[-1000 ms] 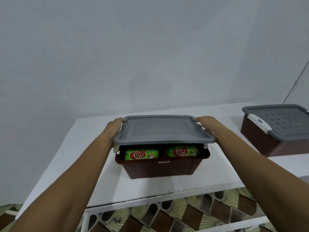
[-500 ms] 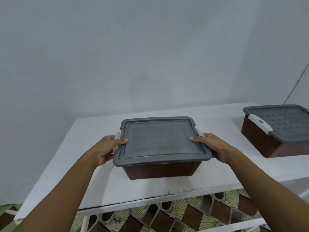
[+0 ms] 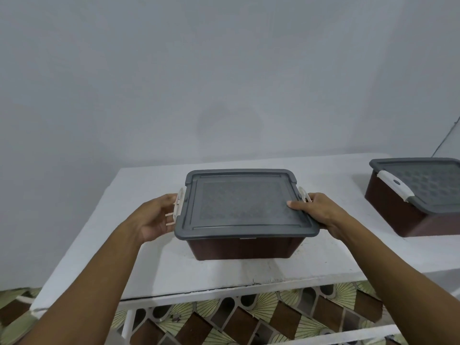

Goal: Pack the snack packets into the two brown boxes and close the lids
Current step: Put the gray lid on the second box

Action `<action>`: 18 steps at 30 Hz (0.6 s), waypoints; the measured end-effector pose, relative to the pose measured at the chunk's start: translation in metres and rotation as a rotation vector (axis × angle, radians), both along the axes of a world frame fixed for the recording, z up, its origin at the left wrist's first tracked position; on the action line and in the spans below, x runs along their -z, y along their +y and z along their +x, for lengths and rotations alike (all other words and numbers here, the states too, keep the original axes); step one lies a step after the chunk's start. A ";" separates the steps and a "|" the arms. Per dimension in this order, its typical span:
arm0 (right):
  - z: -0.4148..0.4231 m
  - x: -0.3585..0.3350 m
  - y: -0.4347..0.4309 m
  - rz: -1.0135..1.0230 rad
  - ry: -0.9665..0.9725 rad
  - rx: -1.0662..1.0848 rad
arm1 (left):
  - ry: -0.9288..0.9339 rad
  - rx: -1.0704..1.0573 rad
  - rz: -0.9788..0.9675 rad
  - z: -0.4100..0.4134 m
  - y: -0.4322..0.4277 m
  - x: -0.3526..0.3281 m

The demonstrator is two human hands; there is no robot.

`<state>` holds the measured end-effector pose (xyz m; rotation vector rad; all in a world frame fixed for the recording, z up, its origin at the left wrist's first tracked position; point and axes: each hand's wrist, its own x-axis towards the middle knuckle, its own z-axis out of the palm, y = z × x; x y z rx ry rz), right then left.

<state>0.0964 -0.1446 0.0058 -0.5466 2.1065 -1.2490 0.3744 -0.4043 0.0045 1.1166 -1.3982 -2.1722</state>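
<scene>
Watching the feed from my end, I take every place from the near brown box point(image 3: 245, 247), which stands on the white table point(image 3: 149, 265). Its grey lid point(image 3: 245, 205) lies flat on top and covers the whole opening, so whatever is inside is hidden.

My left hand point(image 3: 155, 217) is at the box's left side with the palm turned toward it. Its fingers are curled onto the white left latch point(image 3: 179, 199) at the lid's left edge. My right hand point(image 3: 321, 210) is at the box's right side. The thumb lies on top of the lid near its right edge and the other fingers wrap down past the rim out of view, so this hand pinches the lid's edge. The white right latch point(image 3: 303, 194) shows just behind that thumb.

Well to the right of the near box, also on the table, stands the second brown box point(image 3: 388, 212), cut off by the frame edge. It has its own grey cover point(image 3: 428, 180) on, with a white clip point(image 3: 395, 188) folded over the cover's rim. Below the near box, past the table's front edge, a patterned floor point(image 3: 249, 317) shows.
</scene>
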 end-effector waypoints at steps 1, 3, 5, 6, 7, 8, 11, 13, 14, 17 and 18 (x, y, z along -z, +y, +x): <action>0.000 -0.001 -0.001 0.010 0.012 -0.004 | 0.005 0.022 0.018 0.002 -0.003 0.004; -0.001 -0.001 -0.001 0.020 0.029 -0.009 | 0.004 0.037 0.042 0.000 -0.003 0.007; -0.001 -0.002 0.000 0.026 0.041 -0.016 | -0.019 0.040 0.029 -0.006 -0.001 0.004; -0.001 -0.001 0.000 0.029 0.036 -0.017 | -0.050 0.041 -0.009 -0.009 0.000 0.000; -0.001 -0.001 0.001 0.028 0.026 -0.014 | -0.089 0.038 -0.062 -0.013 0.001 -0.003; -0.001 0.001 0.001 0.019 0.007 -0.011 | -0.128 0.030 -0.122 -0.017 0.002 -0.006; -0.005 0.003 0.006 -0.104 -0.205 0.012 | -0.204 0.014 -0.246 -0.025 0.002 -0.010; -0.010 0.004 0.012 -0.237 -0.481 0.067 | -0.213 0.010 -0.248 -0.025 0.003 -0.009; -0.013 0.006 0.015 -0.286 -0.591 0.103 | -0.204 0.007 -0.235 -0.024 0.004 -0.008; -0.014 0.016 0.019 -0.376 -0.754 0.155 | -0.182 -0.001 -0.201 -0.022 0.008 -0.007; -0.013 0.019 0.019 -0.399 -0.789 0.152 | -0.180 -0.002 -0.200 -0.023 0.008 -0.007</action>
